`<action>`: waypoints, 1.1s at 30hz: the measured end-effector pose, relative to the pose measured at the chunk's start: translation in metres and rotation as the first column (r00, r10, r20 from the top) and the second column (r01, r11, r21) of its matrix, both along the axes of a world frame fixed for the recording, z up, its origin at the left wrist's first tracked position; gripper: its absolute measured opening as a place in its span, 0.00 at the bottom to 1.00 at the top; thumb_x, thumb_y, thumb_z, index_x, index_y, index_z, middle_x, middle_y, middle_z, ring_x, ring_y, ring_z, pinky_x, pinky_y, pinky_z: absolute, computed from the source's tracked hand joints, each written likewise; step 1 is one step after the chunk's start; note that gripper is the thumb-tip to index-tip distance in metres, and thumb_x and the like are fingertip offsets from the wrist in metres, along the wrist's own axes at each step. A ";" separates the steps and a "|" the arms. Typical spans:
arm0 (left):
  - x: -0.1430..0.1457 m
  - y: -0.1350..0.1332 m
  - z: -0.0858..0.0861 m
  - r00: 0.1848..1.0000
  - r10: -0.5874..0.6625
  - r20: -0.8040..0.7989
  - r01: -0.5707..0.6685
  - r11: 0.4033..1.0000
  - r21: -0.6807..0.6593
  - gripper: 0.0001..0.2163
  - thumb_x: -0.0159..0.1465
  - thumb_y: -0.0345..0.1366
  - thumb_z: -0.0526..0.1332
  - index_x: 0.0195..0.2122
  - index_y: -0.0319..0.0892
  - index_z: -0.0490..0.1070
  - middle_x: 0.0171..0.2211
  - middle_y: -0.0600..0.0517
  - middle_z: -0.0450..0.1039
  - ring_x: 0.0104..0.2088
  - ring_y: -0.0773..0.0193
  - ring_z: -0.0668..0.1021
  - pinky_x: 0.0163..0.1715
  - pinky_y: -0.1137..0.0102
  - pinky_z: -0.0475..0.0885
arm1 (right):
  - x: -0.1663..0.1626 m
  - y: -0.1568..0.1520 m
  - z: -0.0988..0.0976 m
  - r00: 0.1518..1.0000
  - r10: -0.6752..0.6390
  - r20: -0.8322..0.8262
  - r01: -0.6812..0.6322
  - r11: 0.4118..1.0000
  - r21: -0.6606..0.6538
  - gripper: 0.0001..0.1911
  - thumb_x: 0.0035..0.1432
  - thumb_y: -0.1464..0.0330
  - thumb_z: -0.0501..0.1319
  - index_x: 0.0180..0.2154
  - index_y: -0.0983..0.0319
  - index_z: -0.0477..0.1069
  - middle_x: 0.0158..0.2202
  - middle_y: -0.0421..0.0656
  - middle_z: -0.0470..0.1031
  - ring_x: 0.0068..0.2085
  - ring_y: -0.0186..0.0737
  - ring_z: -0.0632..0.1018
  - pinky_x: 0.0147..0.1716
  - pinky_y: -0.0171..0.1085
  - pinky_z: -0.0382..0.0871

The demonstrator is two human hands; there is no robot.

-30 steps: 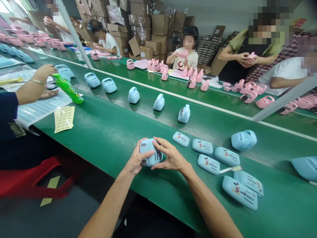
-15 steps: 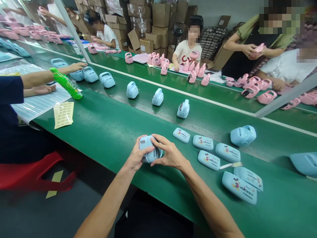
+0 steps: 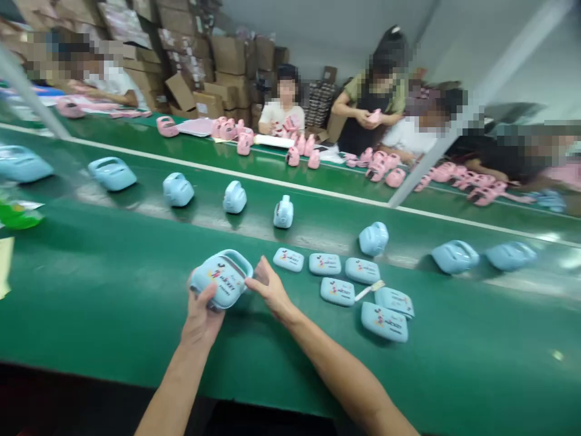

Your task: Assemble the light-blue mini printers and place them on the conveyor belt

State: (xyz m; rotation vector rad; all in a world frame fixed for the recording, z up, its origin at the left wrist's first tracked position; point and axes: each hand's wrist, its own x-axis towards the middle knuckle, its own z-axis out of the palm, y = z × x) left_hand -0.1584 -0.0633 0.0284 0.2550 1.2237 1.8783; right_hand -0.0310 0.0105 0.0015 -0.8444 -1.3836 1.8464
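My left hand [image 3: 203, 312] grips a light blue plastic case with a carry handle [image 3: 222, 280], its thumb across the front. The printed face, with a cartoon mouse and the word MICKEY, is turned up toward me, and the handle points up and right. My right hand [image 3: 271, 289] is at the case's right side, thumb tip at its edge and fingers stretched out, apart from the case. Right of that hand lie several light blue printed covers, among them a near one [image 3: 385, 322] and a far one [image 3: 288, 260]. A small pale strip [image 3: 368, 290] lies among them.
A row of light blue handled cases [image 3: 284, 212] stands along the green table [image 3: 136, 327]. A green bottle [image 3: 18, 212] is at the left edge. Across a white divider strip [image 3: 318, 189], several people handle pink cases [image 3: 244, 143]. Slanted posts [image 3: 424, 148] rise from the table.
The case has turned so its printed face and handle show. My right hand has loosened from around it. The camera view has swung to the right.
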 end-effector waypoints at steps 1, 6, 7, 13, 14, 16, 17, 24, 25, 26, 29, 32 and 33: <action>-0.002 0.003 -0.003 1.000 0.002 -0.031 -0.001 1.000 0.028 0.30 0.43 0.37 0.77 0.46 0.56 0.67 0.45 0.58 0.76 0.44 0.60 0.79 0.37 0.71 0.76 | -0.003 0.000 -0.002 0.996 0.033 -0.085 -0.046 0.987 -0.156 0.54 0.40 0.42 0.73 0.63 0.60 0.63 0.64 0.57 0.68 0.67 0.61 0.68 0.62 0.60 0.67; -0.014 0.016 -0.024 0.961 -0.141 -0.236 0.142 0.990 -0.013 0.34 0.40 0.44 0.79 0.47 0.51 0.67 0.40 0.55 0.75 0.36 0.62 0.78 0.33 0.71 0.74 | 0.004 0.009 -0.009 0.975 -0.020 -0.222 -0.033 0.972 -0.234 0.47 0.29 0.58 0.82 0.51 0.58 0.67 0.48 0.45 0.79 0.52 0.52 0.80 0.53 0.51 0.77; -0.015 0.019 -0.027 0.946 -0.159 -0.283 0.158 0.987 -0.028 0.31 0.44 0.51 0.76 0.46 0.48 0.68 0.39 0.54 0.75 0.36 0.61 0.78 0.33 0.70 0.74 | 0.009 0.012 -0.011 0.980 -0.047 -0.191 0.019 0.989 -0.147 0.48 0.26 0.60 0.82 0.51 0.57 0.66 0.49 0.44 0.79 0.53 0.51 0.80 0.54 0.50 0.75; -0.011 0.036 -0.041 0.701 -0.034 -0.712 -0.106 0.983 -0.152 0.27 0.62 0.64 0.52 0.29 0.44 0.71 0.30 0.46 0.75 0.36 0.52 0.77 0.37 0.63 0.71 | 0.022 0.016 -0.026 0.992 -0.044 0.116 -0.001 0.932 0.363 0.45 0.35 0.62 0.77 0.56 0.59 0.64 0.55 0.48 0.75 0.58 0.50 0.75 0.62 0.49 0.66; -0.010 0.036 -0.043 0.684 -0.031 -0.729 -0.131 0.978 -0.164 0.25 0.62 0.63 0.52 0.26 0.45 0.70 0.27 0.46 0.74 0.34 0.52 0.76 0.36 0.63 0.70 | 0.021 0.014 -0.028 0.989 -0.055 0.136 -0.004 0.917 0.399 0.46 0.36 0.62 0.76 0.58 0.60 0.63 0.58 0.49 0.73 0.60 0.51 0.73 0.64 0.49 0.63; -0.009 0.035 -0.046 0.666 -0.025 -0.746 -0.160 0.971 -0.175 0.23 0.64 0.59 0.52 0.24 0.46 0.68 0.24 0.47 0.71 0.31 0.54 0.74 0.34 0.64 0.68 | 0.017 0.010 -0.029 0.987 -0.072 0.141 0.002 0.895 0.447 0.46 0.40 0.62 0.74 0.60 0.61 0.62 0.61 0.52 0.70 0.62 0.51 0.71 0.65 0.48 0.60; -0.008 0.034 -0.047 0.657 -0.021 -0.753 -0.171 0.970 -0.176 0.23 0.65 0.58 0.51 0.24 0.46 0.68 0.23 0.48 0.70 0.30 0.54 0.74 0.34 0.64 0.67 | 0.013 0.008 -0.028 0.986 -0.089 0.141 0.014 0.888 0.459 0.41 0.44 0.60 0.72 0.59 0.61 0.62 0.60 0.51 0.70 0.60 0.50 0.72 0.64 0.47 0.62; -0.005 0.030 -0.042 0.620 -0.046 -0.784 -0.139 0.976 -0.168 0.20 0.67 0.54 0.50 0.32 0.46 0.73 0.30 0.47 0.75 0.35 0.54 0.76 0.37 0.65 0.69 | -0.020 0.005 -0.012 0.816 -0.513 0.267 0.306 0.775 0.553 0.24 0.66 0.47 0.47 0.35 0.58 0.68 0.27 0.41 0.71 0.30 0.43 0.72 0.36 0.38 0.67; -0.005 0.031 -0.041 0.614 -0.051 -0.787 -0.148 0.973 -0.179 0.20 0.67 0.53 0.50 0.31 0.46 0.72 0.29 0.47 0.75 0.34 0.54 0.76 0.37 0.65 0.68 | -0.022 0.006 -0.012 0.799 -0.533 0.278 0.301 0.755 0.583 0.25 0.66 0.46 0.46 0.34 0.58 0.68 0.26 0.40 0.70 0.29 0.43 0.71 0.34 0.38 0.66; -0.005 0.032 -0.041 0.609 -0.055 -0.791 -0.161 0.968 -0.192 0.20 0.68 0.53 0.49 0.30 0.46 0.71 0.27 0.47 0.74 0.32 0.54 0.75 0.36 0.65 0.68 | -0.024 0.007 -0.012 0.791 -0.542 0.283 0.290 0.740 0.606 0.25 0.66 0.46 0.46 0.34 0.58 0.68 0.25 0.41 0.70 0.28 0.43 0.70 0.34 0.38 0.65; -0.002 0.034 -0.043 0.596 -0.052 -0.802 -0.217 0.950 -0.223 0.20 0.69 0.49 0.46 0.29 0.45 0.71 0.27 0.45 0.75 0.32 0.54 0.76 0.36 0.65 0.68 | -0.026 0.007 -0.016 0.777 -0.558 0.291 0.282 0.722 0.631 0.26 0.67 0.46 0.45 0.34 0.58 0.69 0.26 0.43 0.71 0.28 0.44 0.71 0.33 0.38 0.64; 0.001 0.036 -0.046 0.592 -0.036 -0.805 -0.271 0.932 -0.241 0.22 0.70 0.47 0.43 0.33 0.44 0.73 0.32 0.42 0.78 0.36 0.52 0.78 0.39 0.63 0.69 | -0.027 0.005 -0.020 0.767 -0.574 0.287 0.307 0.722 0.620 0.26 0.67 0.47 0.44 0.32 0.58 0.67 0.25 0.43 0.70 0.27 0.44 0.71 0.32 0.38 0.63; 0.002 0.037 -0.047 0.593 -0.032 -0.804 -0.284 0.927 -0.246 0.22 0.70 0.47 0.43 0.33 0.44 0.74 0.33 0.41 0.79 0.37 0.51 0.79 0.40 0.63 0.69 | -0.028 0.006 -0.020 0.766 -0.576 0.285 0.315 0.723 0.615 0.26 0.67 0.47 0.44 0.32 0.57 0.67 0.25 0.42 0.70 0.27 0.43 0.70 0.32 0.38 0.63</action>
